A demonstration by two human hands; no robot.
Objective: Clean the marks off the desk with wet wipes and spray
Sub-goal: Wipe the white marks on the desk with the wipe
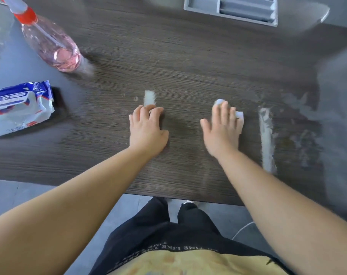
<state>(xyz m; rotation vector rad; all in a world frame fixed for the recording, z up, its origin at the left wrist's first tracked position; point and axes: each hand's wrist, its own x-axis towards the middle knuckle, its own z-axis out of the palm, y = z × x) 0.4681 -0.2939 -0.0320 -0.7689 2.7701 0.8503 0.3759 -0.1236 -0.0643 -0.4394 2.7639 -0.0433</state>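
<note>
head view: wet wipe (239,116) pressed under the flat right hand (221,131), open left hand (146,129) resting nearby.

You're looking down on a dark wood-grain desk (188,56) that fills the upper two thirds of the frame. At top centre-right a grey slatted tray (230,10) sits on it. Pale glare washes the right side. Along the bottom, grey floor tiles (129,209) show.
</note>
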